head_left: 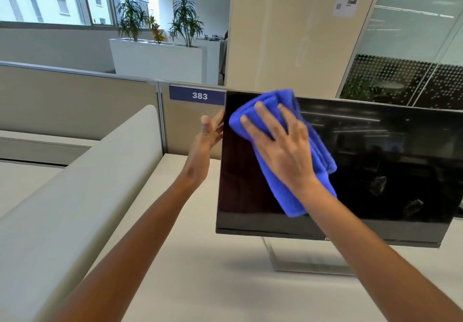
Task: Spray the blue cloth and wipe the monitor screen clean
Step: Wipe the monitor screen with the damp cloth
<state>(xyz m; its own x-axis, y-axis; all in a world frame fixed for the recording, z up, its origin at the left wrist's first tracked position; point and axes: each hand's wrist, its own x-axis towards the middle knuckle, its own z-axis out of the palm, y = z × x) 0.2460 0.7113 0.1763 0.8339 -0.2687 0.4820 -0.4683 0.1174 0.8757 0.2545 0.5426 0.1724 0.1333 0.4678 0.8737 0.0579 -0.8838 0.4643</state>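
Observation:
A black monitor (pixel 375 161) stands on the desk, its dark screen facing me. The folded blue cloth (pixel 318 156) lies flat against the upper left part of the screen. My right hand (pixel 280 146) presses the cloth onto the glass with straight, spread fingers. My left hand (pixel 210 136) holds the monitor's left edge, thumb in front and fingers reaching behind it. Two smudges show on the lower right of the screen (pixel 378 185). No spray bottle is in view.
The monitor's silver stand (pixel 295 259) rests on the pale desk (pixel 200 271). A beige partition with a blue "383" label (pixel 199 95) runs behind. A curved cream divider (pixel 87 183) sits at the left, a wide pillar (pixel 295 30) behind the monitor.

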